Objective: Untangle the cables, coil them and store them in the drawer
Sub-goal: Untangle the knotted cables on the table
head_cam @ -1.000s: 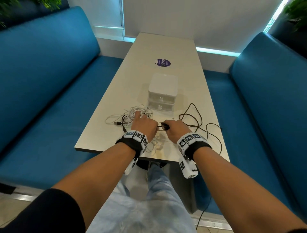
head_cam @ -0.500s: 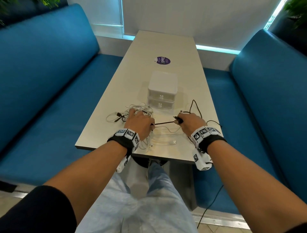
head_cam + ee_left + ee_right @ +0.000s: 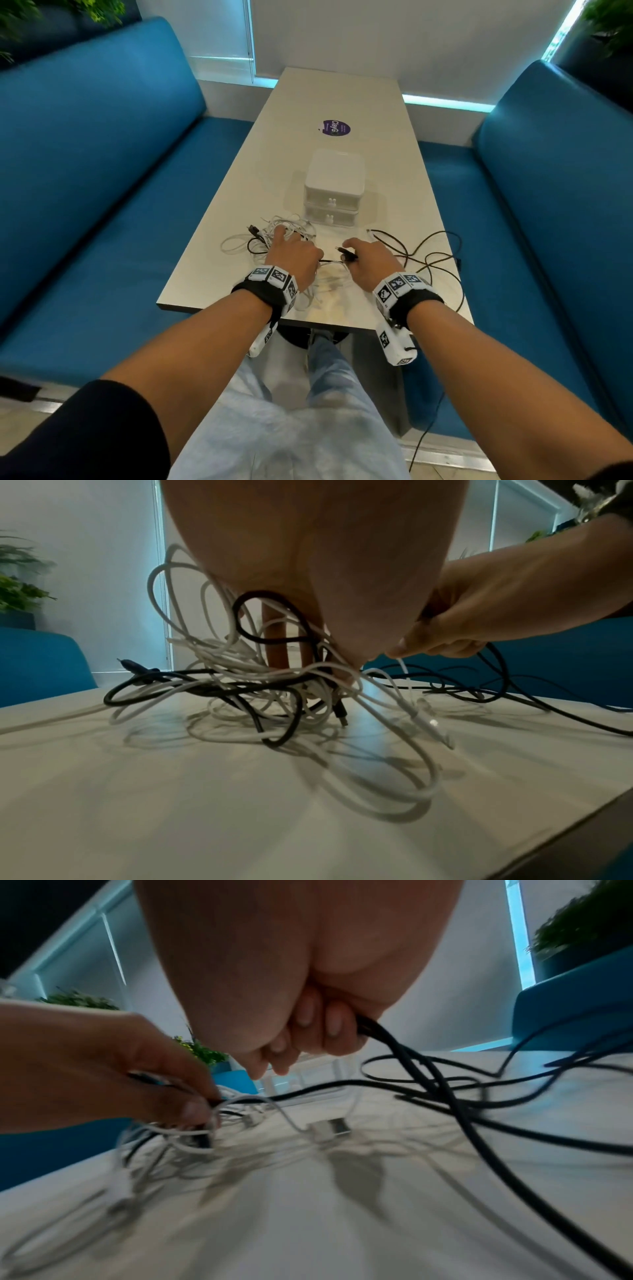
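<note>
Cables (image 3: 287,233) lie tangled on the table (image 3: 342,96) before the closed drawer unit (image 3: 334,185); the black cable (image 3: 424,257) trails rightward. Left-wrist view: left hand (image 3: 308,561) pins the white knot (image 3: 260,685), seemingly anchoring it. Right-wrist view: right hand (image 3: 308,988) grips the black cable, apparently drawing it sideways.

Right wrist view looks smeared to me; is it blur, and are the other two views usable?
Right wrist: motion blur smears the white cables and table; the black cable in the right hand reads clearly. Left wrist: mostly sharp, backlit by the window. Head: sharp centre, wide-angle bending at edges.
</note>
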### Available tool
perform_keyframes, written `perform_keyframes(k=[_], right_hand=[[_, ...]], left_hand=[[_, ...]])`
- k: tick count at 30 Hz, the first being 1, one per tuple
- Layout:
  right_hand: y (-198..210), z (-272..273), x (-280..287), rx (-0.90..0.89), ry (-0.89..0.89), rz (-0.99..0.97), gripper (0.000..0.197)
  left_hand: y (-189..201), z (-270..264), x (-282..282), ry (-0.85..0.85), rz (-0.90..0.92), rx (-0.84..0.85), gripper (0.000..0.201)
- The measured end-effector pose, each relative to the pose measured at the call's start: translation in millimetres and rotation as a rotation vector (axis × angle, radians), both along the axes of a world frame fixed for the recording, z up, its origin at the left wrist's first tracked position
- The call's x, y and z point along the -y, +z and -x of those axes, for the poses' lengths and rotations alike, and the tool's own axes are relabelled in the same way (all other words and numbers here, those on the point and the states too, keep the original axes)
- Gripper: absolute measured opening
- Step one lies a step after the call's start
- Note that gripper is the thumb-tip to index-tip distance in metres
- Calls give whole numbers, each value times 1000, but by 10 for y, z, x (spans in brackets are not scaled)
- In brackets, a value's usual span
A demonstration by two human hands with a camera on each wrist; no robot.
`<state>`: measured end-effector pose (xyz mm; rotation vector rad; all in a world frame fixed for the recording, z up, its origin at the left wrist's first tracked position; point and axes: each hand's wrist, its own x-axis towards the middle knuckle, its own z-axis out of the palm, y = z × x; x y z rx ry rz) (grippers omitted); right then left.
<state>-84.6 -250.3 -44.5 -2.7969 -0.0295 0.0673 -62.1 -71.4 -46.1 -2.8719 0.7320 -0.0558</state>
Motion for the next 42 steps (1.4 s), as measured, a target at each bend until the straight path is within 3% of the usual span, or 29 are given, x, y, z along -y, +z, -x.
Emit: perform_keyframes(k=[4,10,17,23,26,31,34,37,42], right_hand=[[-6,-64,-208,-63,90,-2,22],[-31,-143,-256,-131,87,18,14],[85,-184,-180,-118,20,-15,12],[205,-149,444,-123,-194,9,22],[173,-71,438,-149,-144,101,26],[134,32,30,-17,-60,165,41],[138,19,-226,31,22,89,32],[97,-21,-383,-41,97,27,22],[21,-65,-425,-71,93,-25,15]], left_hand=[[4,18,8,-7,-30,24,16],[-54,11,-2,-11,7,54,15],[-12,-38,3,44,16,-6,14],[2,-54,-190,106,2,11,13],[19,-21,-151,76,-17,12,17],[40,40,-109,40,-62,26,19],[43,46,-98,42,-59,25,19],[24,38,-91,55,-45,28,18],[-14,55,-107,60,-12,44,15]])
